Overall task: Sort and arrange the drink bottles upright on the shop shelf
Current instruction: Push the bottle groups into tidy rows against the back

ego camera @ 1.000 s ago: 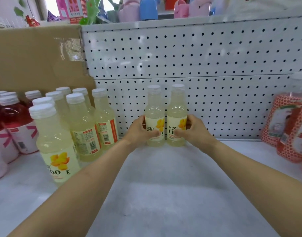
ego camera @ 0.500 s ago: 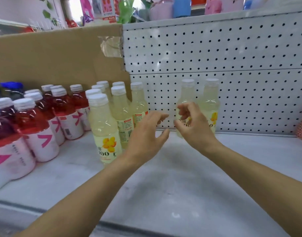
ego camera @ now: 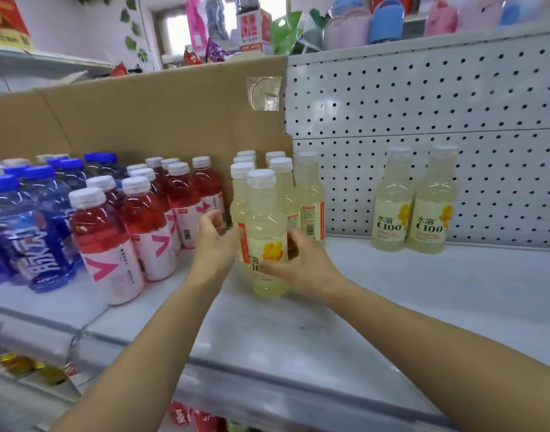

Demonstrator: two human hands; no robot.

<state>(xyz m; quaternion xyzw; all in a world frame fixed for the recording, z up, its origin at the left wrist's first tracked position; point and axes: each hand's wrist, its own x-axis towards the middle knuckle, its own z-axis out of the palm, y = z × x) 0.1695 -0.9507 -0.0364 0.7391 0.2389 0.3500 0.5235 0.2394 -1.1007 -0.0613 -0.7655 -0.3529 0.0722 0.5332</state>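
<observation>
Pale yellow and capped in white, the plastic drink bottle (ego camera: 264, 226) in front of you stands upright at the head of a cluster of like yellow bottles (ego camera: 281, 179) on the white shop shelf (ego camera: 423, 307). Your right hand (ego camera: 305, 266) holds it low down, with the thumb laid across the flower label and the fingers curled round the far side. Your left hand (ego camera: 213, 244) sits at the bottle's other side, fingers curled and thumb tip by the orange label strip. This view does not show whether it grips anything or only touches.

Mind your left. The red drink bottles with white-and-pink labels (ego camera: 149, 219) stand just beside that hand's knuckles. Further left are the blue bottles with blue caps (ego camera: 33, 232).

Your open room lies to the right, where a bare stretch of shelf runs between the cluster and a pair of yellow C100 bottles (ego camera: 392, 213). That pair stands upright, side by side, against the perforated white metal back panel (ego camera: 423, 104).

Toward you, the shelf is bare from the bottle's base to the front lip (ego camera: 267, 378), which both your forearms cross.

Behind the cluster stands a brown cardboard sheet (ego camera: 143, 120). Its right edge ends where the perforated panel begins.
</observation>
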